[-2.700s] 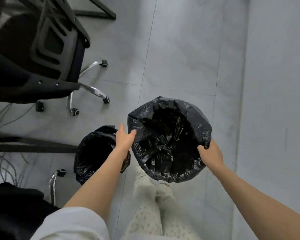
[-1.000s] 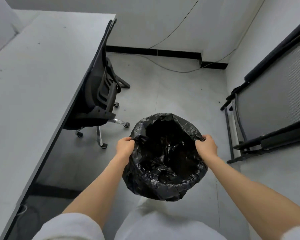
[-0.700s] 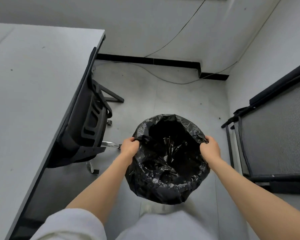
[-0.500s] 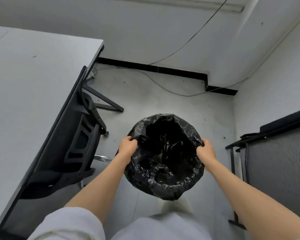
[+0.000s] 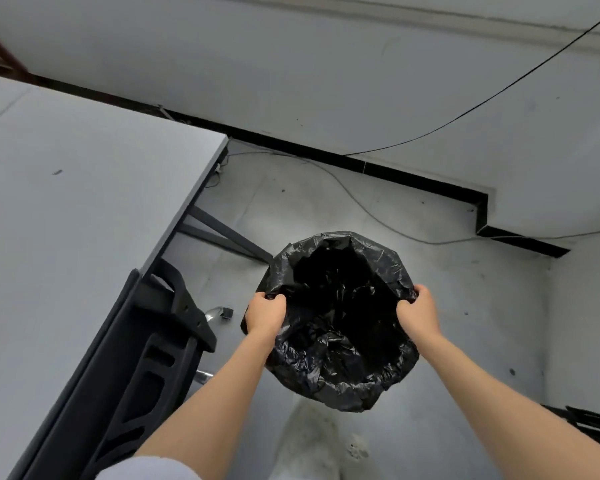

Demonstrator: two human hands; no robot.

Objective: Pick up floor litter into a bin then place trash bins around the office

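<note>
I hold a round trash bin (image 5: 340,386) lined with a crinkled black plastic bag, lifted above the grey floor in front of me. My left hand (image 5: 265,313) grips the rim on its left side. My right hand (image 5: 418,311) grips the rim on the right side. The bin's mouth faces up toward me, and its inside is dark, so I cannot tell what it holds. No litter shows on the floor nearby.
A grey desk (image 5: 66,220) fills the left, with a black office chair (image 5: 146,358) tucked against its edge. Ahead is a white wall with a black baseboard (image 5: 361,164). A thin cable (image 5: 378,213) trails across the floor. A dark frame (image 5: 593,420) sits low right.
With both hands gripping the bin, I have carried it forward past the desk and chair toward the far wall corner. The second bin and the mesh panel on the right have left view.
</note>
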